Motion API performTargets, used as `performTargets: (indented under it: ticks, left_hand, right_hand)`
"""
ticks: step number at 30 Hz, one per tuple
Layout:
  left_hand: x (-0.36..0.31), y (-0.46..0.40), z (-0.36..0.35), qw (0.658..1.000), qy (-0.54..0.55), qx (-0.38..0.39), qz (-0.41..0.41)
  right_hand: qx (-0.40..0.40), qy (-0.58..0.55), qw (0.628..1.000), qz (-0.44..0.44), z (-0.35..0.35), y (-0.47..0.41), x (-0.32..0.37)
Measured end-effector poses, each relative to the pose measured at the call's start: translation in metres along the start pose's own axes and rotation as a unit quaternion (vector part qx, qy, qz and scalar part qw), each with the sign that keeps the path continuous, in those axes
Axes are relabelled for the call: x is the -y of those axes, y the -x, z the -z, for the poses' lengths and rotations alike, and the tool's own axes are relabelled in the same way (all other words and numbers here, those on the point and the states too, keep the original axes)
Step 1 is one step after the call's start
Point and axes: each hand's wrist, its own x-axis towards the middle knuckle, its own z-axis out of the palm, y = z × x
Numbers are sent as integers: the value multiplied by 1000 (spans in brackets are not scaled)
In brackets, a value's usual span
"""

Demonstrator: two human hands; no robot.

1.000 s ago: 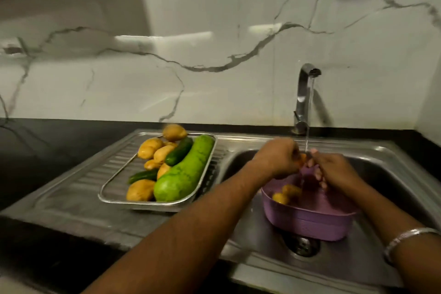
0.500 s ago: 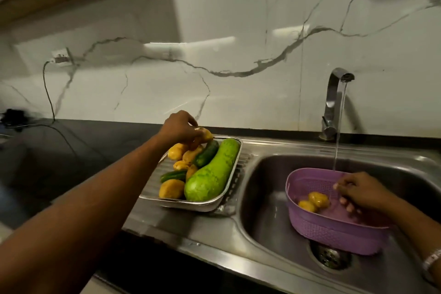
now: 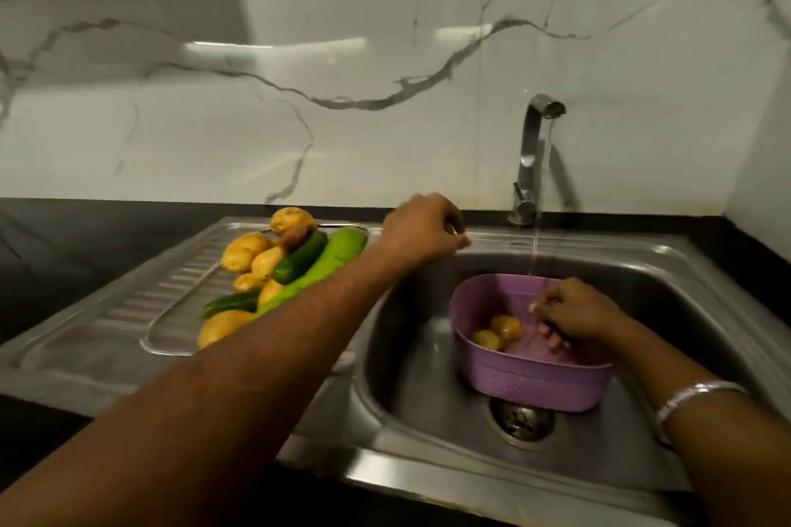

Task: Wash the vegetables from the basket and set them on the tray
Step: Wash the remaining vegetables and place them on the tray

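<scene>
While the tap (image 3: pixel 540 150) runs into the purple basket (image 3: pixel 530 372), the right hand (image 3: pixel 571 310) grips the basket's far rim, fingers curled over the edge, with two potatoes (image 3: pixel 498 332) lying just below and to the left of those fingers. The left hand (image 3: pixel 421 232) hangs over the sink's (image 3: pixel 411 389) near-left rim, between the tray (image 3: pixel 171 338) and the basket; its fingers are loosely curled and appear to hold nothing (the fingertips are partly blurred, so this is a judgement).

Procedure for the step in hand: bring the left fingers down into the basket, take one potato, and turn it under the stream so water reaches every side. Keep the right fingers firm on the rim so the basket does not tip or slide toward the drain (image 3: pixel 520 419). Let the potato drip before carrying it across.

The tray sits on the draining board to the left of the left fingers, already loaded with potatoes, two cucumbers (image 3: pixel 299 259) and a long green gourd (image 3: pixel 338 257); set the next piece in a gap so it does not roll off the pile.

Compared with half a second ago, the left hand has left the tray, where it was placing a potato at the far end, and is now travelling back toward the basket. The right hand has kept its hold on the rim.
</scene>
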Motion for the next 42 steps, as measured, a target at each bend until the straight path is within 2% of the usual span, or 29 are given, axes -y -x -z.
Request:
performTargets:
  ticks: [3,7,10,15,17,19,21,23,24,26,28,32,37,42]
  left_hand:
    - [-27,-12,-64,993,0,114,5]
    - [-28,-8,-149,962,-54,264,41]
    - [-22,-7,-176,943,-112,307,70]
    - [-19,-9,-177,947,-141,283,55]
    - [-16,-8,-179,952,-121,277,44]
    - [-11,-14,-180,963,-54,263,38]
    - [-5,-20,-176,965,101,237,36]
    - [-5,-22,-166,940,277,190,55]
    - [-8,-20,-162,930,329,155,60]
    - [-15,-20,-155,915,388,91,59]
    - [-21,-19,-153,895,438,59,51]
    - [-27,-15,-151,881,466,74,26]
    - [-33,-13,-148,845,522,112,36]
    - [-37,-14,-147,820,560,81,79]
  right_hand:
    - [9,3,1000,-3,2,5,3]
    - [27,30,999,-9,-2,1,0]
    - [31,38,999,-12,-2,-6,-3]
    - [41,45,998,-21,-5,-11,-2]
    - [34,41,998,-29,-6,-12,-2]
    - [3,51,998,-31,-4,-13,-3]
    - [-41,50,998,-25,0,-13,-2]
    - [-50,-31,998,-26,2,-11,2]
    - [-36,-91,995,-32,3,-10,5]
    - [-10,-212,976,-46,2,-9,12]
    - [-6,-276,960,-40,1,-9,13]
    - [-44,-264,963,-13,0,-2,10]
    - [-103,-280,954,-8,4,7,10]
    - [-84,-346,934,-19,5,5,21]
